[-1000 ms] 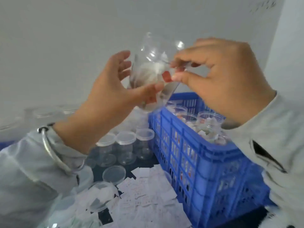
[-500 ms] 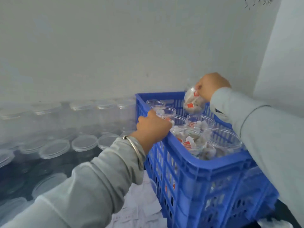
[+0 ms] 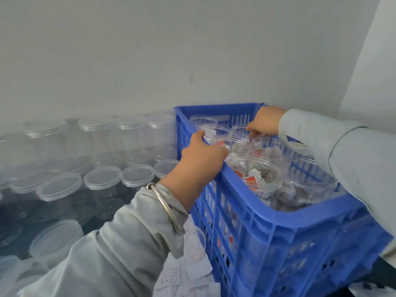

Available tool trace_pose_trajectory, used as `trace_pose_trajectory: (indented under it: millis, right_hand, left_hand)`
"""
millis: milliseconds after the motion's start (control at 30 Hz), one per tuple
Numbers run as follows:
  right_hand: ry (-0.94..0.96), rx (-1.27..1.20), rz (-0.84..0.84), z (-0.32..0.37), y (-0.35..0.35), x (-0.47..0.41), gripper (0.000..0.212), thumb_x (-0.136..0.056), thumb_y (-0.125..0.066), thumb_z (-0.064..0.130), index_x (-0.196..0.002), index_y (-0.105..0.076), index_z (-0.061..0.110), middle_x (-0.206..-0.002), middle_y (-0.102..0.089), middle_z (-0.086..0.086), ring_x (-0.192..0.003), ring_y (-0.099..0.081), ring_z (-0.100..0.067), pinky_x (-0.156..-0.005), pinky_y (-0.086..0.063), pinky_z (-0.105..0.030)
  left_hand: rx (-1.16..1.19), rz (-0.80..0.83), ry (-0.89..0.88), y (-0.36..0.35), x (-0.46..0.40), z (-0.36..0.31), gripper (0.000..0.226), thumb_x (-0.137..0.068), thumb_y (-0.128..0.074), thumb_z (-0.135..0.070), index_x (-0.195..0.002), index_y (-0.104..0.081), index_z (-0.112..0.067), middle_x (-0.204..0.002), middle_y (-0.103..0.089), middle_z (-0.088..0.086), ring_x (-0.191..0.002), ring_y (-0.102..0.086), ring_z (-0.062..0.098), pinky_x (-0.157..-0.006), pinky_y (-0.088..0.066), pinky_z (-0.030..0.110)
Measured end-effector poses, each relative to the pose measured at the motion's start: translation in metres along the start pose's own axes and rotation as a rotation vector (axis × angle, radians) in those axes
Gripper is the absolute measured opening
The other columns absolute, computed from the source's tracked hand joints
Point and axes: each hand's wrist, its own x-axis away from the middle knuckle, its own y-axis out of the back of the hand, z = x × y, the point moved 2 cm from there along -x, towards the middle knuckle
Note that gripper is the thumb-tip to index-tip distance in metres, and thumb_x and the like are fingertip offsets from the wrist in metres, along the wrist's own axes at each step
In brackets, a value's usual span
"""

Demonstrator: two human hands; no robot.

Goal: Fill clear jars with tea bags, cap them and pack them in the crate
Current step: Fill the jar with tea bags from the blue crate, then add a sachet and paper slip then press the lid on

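Clear jars (image 3: 256, 172) holding tea bags (image 3: 251, 179) with red tags are stood upright, close together, inside the blue crate (image 3: 267, 228), which is set against the grey wall (image 3: 171, 50) at the right of the view. The jars in the crate are seen from above, and no caps can be made out on them. The near left rim of the crate is gripped by the left hand (image 3: 199, 161), with the fingers curled over the edge and into the crate and the thumb laid along the top of the rim. A metal bangle (image 3: 166, 205) is worn over the pale sleeve at that wrist. The right hand (image 3: 264, 122) is reached over the far right side of the crate, and its fingertips are pressed together in a pinch at the rim of a jar (image 3: 265, 146) in the middle rows; how much of the rim is held cannot be told. To the left of the crate, rows of capped clear jars (image 3: 96, 136) are stood on a dark surface, with their caps facing up. Printed paper slips (image 3: 184, 273) are scattered just beside the near left corner of the crate, below the left forearm.
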Motion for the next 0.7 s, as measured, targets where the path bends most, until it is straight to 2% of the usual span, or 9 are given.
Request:
trace_pose_trajectory:
  millis: [100, 233, 300, 400, 467, 533, 633, 700]
  right_hand:
    - [0.012, -0.106, 0.022, 0.0, -0.001, 0.004, 0.037, -0.093, -0.048, 0.031, -0.064, -0.069, 0.022, -0.066, -0.062, 0.016, -0.058, -0.051, -0.01, -0.064, -0.038, -0.026]
    - [0.021, -0.126, 0.02, 0.002, 0.002, 0.012, 0.039, -0.097, -0.044, 0.036, -0.082, -0.075, 0.018, -0.082, -0.067, 0.008, -0.077, -0.06, -0.015, -0.082, -0.041, -0.026]
    - [0.029, -0.117, -0.038, 0.006, 0.007, 0.017, 0.04, -0.098, -0.042, 0.036, -0.089, -0.075, 0.015, -0.094, -0.07, 0.0, -0.089, -0.06, -0.02, -0.084, -0.039, -0.026]
    - [0.037, -0.172, -0.177, 0.017, 0.014, 0.028, 0.037, -0.097, -0.046, 0.035, -0.093, -0.074, 0.011, -0.105, -0.069, -0.009, -0.098, -0.059, -0.028, -0.087, -0.042, -0.03]
    - [0.062, -0.231, -0.275, 0.033, 0.019, 0.038, 0.036, -0.094, -0.05, 0.034, -0.093, -0.073, 0.006, -0.092, -0.067, -0.013, -0.089, -0.058, -0.03, -0.078, -0.044, -0.032]
    - [0.112, -0.251, -0.345, 0.059, 0.024, 0.052, 0.035, -0.093, -0.054, 0.031, -0.091, -0.072, 0.001, -0.077, -0.062, -0.014, -0.078, -0.055, -0.03, -0.067, -0.04, -0.03]
    - [0.246, -0.209, -0.381, 0.106, 0.03, 0.075, 0.034, -0.091, -0.054, 0.025, -0.089, -0.069, -0.005, -0.084, -0.065, -0.022, -0.082, -0.057, -0.035, -0.071, -0.046, -0.036]
    - [0.335, -0.211, -0.396, 0.138, 0.032, 0.093, 0.032, -0.089, -0.055, 0.021, -0.085, -0.066, -0.008, -0.086, -0.065, -0.026, -0.079, -0.056, -0.037, -0.072, -0.046, -0.037]
  left_hand:
    - [0.041, -0.001, -0.004, 0.001, 0.002, 0.002, 0.066, -0.089, -0.053, -0.022, -0.147, -0.023, -0.03, -0.136, -0.044, 0.009, -0.092, -0.058, 0.022, -0.061, -0.043, 0.024]
    - [0.035, -0.007, -0.013, 0.001, 0.001, 0.002, 0.067, -0.087, -0.053, -0.021, -0.147, -0.023, -0.029, -0.137, -0.041, 0.011, -0.093, -0.056, 0.023, -0.06, -0.041, 0.025]
    - [0.023, -0.006, -0.014, 0.001, 0.002, 0.001, 0.069, -0.086, -0.052, -0.02, -0.147, -0.023, -0.029, -0.138, -0.039, 0.012, -0.096, -0.056, 0.026, -0.069, -0.045, 0.029]
    - [0.027, -0.004, -0.014, 0.003, 0.008, 0.001, 0.071, -0.085, -0.053, -0.021, -0.148, -0.022, -0.029, -0.139, -0.04, 0.013, -0.108, -0.056, 0.03, -0.093, -0.049, 0.04]
    - [0.015, -0.015, -0.027, 0.005, 0.013, -0.001, 0.069, -0.086, -0.052, -0.022, -0.149, -0.023, -0.027, -0.139, -0.042, 0.013, -0.115, -0.053, 0.031, -0.098, -0.046, 0.043]
    - [-0.022, -0.025, -0.057, 0.008, 0.02, -0.004, 0.062, -0.09, -0.049, -0.024, -0.148, -0.026, -0.021, -0.14, -0.043, 0.011, -0.119, -0.051, 0.03, -0.1, -0.044, 0.04]
    - [-0.054, 0.023, -0.136, 0.018, 0.031, -0.006, 0.046, -0.097, -0.044, -0.025, -0.14, -0.039, -0.008, -0.139, -0.048, 0.014, -0.122, -0.05, 0.032, -0.098, -0.043, 0.037]
    - [-0.085, 0.021, -0.178, 0.038, 0.039, -0.001, 0.039, -0.1, -0.042, -0.023, -0.135, -0.046, -0.006, -0.136, -0.052, 0.014, -0.123, -0.05, 0.029, -0.095, -0.041, 0.031]
